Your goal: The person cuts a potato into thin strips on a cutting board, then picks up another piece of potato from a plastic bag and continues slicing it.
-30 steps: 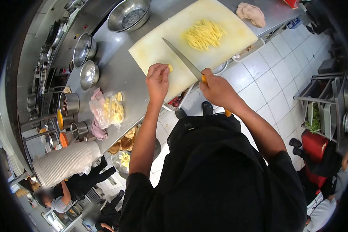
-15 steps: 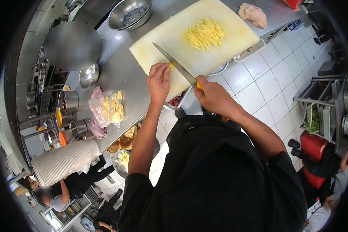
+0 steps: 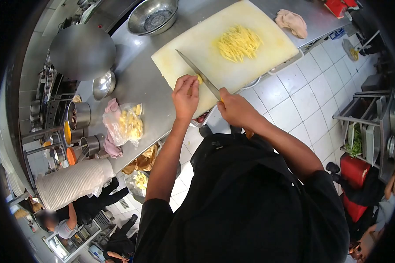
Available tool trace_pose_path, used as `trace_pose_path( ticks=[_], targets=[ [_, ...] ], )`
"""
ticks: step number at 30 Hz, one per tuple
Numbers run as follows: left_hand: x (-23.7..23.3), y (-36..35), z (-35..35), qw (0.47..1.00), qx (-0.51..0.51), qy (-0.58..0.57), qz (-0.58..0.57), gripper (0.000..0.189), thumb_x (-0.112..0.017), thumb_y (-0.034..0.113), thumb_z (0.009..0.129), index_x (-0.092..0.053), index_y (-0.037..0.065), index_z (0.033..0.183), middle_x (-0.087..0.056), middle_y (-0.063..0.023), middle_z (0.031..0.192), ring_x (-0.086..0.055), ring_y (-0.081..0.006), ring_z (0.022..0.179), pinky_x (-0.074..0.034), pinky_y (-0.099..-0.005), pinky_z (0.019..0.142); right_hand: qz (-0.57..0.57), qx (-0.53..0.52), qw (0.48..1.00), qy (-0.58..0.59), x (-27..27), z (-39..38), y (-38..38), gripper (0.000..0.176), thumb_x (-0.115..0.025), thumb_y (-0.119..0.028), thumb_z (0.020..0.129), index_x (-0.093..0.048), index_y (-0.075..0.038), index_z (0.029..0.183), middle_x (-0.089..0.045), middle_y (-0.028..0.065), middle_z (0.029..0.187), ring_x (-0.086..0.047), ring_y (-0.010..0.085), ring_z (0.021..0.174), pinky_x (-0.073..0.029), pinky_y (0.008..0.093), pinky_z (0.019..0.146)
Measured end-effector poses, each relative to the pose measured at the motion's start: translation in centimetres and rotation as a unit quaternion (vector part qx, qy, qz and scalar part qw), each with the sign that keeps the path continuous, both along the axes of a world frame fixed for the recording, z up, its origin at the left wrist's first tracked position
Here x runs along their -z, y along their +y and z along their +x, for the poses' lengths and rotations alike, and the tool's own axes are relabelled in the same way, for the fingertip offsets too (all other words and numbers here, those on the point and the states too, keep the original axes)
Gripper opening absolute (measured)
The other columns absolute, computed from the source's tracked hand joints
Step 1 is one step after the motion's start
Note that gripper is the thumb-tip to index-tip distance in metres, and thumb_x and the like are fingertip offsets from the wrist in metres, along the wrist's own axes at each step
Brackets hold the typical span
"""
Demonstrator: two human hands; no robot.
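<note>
My left hand (image 3: 186, 96) is closed around a small yellow vegetable piece (image 3: 199, 79) at the near left part of the white cutting board (image 3: 186, 44). Its fingertips are curled beside the blade. My right hand (image 3: 238, 108) grips the knife (image 3: 202, 75) by its yellow handle, which is mostly hidden by the fingers. The blade slants across the board with its tip pointing up and left, right against the piece. Farther back on the board lies a pile of thin pale-yellow strips (image 3: 239, 43).
On the steel counter (image 3: 138, 79) are a large metal bowl (image 3: 152, 17), a smaller bowl (image 3: 104, 85), a plastic bag of yellow pieces (image 3: 129, 125) and a pink cloth (image 3: 291, 23). A tray (image 3: 206, 120) sits below the board's near edge. Several people stand around the kitchen.
The view has shifted slightly, so the board and counter sit a little further right and down. The knife's handle has come closer to my left hand, and the blade stands more upright.
</note>
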State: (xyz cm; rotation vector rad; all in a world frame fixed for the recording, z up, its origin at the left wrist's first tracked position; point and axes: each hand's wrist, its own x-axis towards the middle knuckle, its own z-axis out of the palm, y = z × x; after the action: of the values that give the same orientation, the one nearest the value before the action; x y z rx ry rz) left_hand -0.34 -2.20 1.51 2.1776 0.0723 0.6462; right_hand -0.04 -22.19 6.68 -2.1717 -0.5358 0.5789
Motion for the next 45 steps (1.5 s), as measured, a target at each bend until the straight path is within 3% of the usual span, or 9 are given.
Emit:
trace_pose_path(
  ticks=[10,13,19,22,25,31,45],
  targets=[
    [0.2,0.2,0.1,1.000,-0.003,-0.016,0.021,0.012,-0.074,0.004,0.091,-0.077,0.001,0.102,-0.071,-0.0098,0.102,-0.071,-0.0275,0.084,-0.057,-0.0358,0.076,0.011,0.023,0.999,0.030,-1.8,-0.3,-0.9,0.026,-0.056,-0.020,0.102,-0.046,0.002,0.112,-0.066,0.0328,0.081,-0.064,0.0536,0.084,-0.047,0.0595,0.075],
    [0.3,0.2,0.1,1.000,-0.001,-0.018,0.017,0.012,-0.074,0.004,0.091,-0.077,0.001,0.102,-0.071,-0.0099,0.102,-0.070,-0.0272,0.084,-0.057,-0.0354,0.076,0.001,0.015,0.999,0.047,-3.6,-0.3,-1.0,0.026,-0.054,-0.017,0.101,-0.049,0.008,0.109,-0.067,0.0354,0.085,-0.066,0.0546,0.087,-0.049,0.0606,0.083],
    [0.4,0.2,0.2,0.999,0.001,-0.024,0.022,0.012,-0.074,0.003,0.091,-0.077,0.001,0.102,-0.071,-0.0098,0.102,-0.070,-0.0266,0.083,-0.057,-0.0349,0.075,0.014,0.014,0.999,0.039,-3.2,-0.3,-1.0,0.026,-0.054,-0.016,0.101,-0.049,0.008,0.109,-0.067,0.0352,0.085,-0.066,0.0546,0.088,-0.050,0.0606,0.084],
    [0.2,0.1,0.2,1.000,-0.002,-0.020,0.022,0.011,-0.074,0.003,0.091,-0.077,0.001,0.101,-0.071,-0.0095,0.101,-0.071,-0.0263,0.083,-0.057,-0.0347,0.074,0.006,0.017,0.999,0.034,-2.5,-0.2,-0.8,0.026,-0.055,-0.019,0.103,-0.047,0.004,0.111,-0.066,0.0332,0.082,-0.064,0.0542,0.085,-0.047,0.0594,0.077],
    [0.4,0.2,0.2,1.000,-0.003,-0.016,0.016,0.011,-0.074,0.003,0.091,-0.077,0.001,0.101,-0.071,-0.0093,0.101,-0.071,-0.0262,0.083,-0.057,-0.0346,0.074,0.009,0.001,1.000,-0.012,0.0,0.4,0.5,0.026,-0.054,-0.017,0.101,-0.048,0.007,0.109,-0.068,0.0352,0.087,-0.066,0.0541,0.089,-0.049,0.0615,0.085],
    [0.6,0.3,0.3,0.999,-0.002,-0.020,0.025,0.011,-0.074,0.004,0.090,-0.077,0.002,0.101,-0.071,-0.0094,0.101,-0.071,-0.0270,0.083,-0.057,-0.0353,0.075,0.022,0.003,1.000,-0.002,0.5,1.2,0.7,0.026,-0.053,-0.018,0.101,-0.048,0.007,0.109,-0.068,0.0347,0.085,-0.065,0.0551,0.088,-0.049,0.0621,0.084],
    [0.4,0.2,0.1,0.999,-0.005,-0.026,0.020,0.012,-0.074,0.004,0.090,-0.077,0.002,0.101,-0.071,-0.0091,0.101,-0.070,-0.0264,0.083,-0.057,-0.0348,0.076,0.020,0.016,1.000,0.007,-2.3,0.3,-0.3,0.026,-0.055,-0.017,0.100,-0.048,0.007,0.107,-0.066,0.0339,0.079,-0.066,0.0543,0.083,-0.050,0.0608,0.079]
  ],
)
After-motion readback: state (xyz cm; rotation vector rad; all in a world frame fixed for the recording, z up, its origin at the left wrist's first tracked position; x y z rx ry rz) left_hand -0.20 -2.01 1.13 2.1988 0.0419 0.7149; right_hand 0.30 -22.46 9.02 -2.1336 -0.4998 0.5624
